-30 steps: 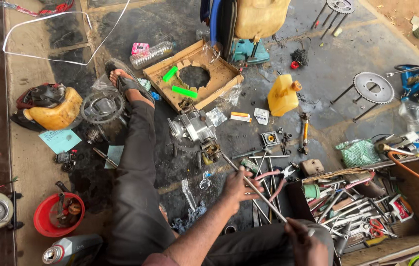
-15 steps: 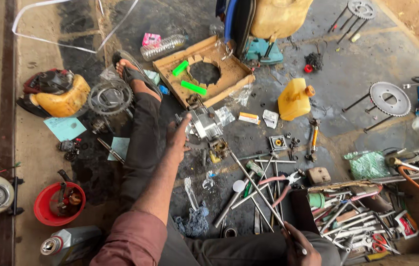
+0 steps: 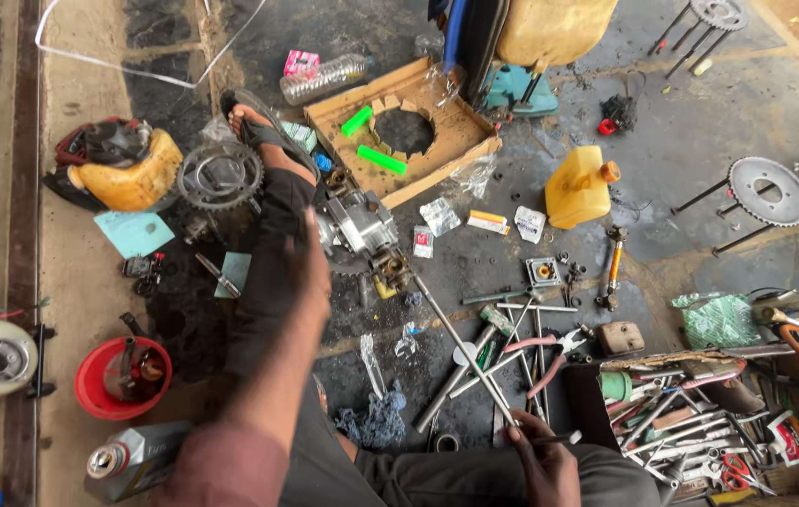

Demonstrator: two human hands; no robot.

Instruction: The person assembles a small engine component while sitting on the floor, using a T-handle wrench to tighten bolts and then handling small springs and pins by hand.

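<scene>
Right hand closed around long metal rod, left hand open.

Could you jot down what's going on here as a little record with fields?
setting: concrete workshop floor, parts and tools strewn about, person seated on it
left hand: left hand stretched toward the small engine block, whether it touches cannot be told
right hand: right hand gripping the near end of a long metal rod
rod: slants up toward the engine block
by the foot: toothed sprocket
behind engine: cardboard tray
right side: yellow jerrycan, open toolbox of spanners
left side: red bowl
</scene>
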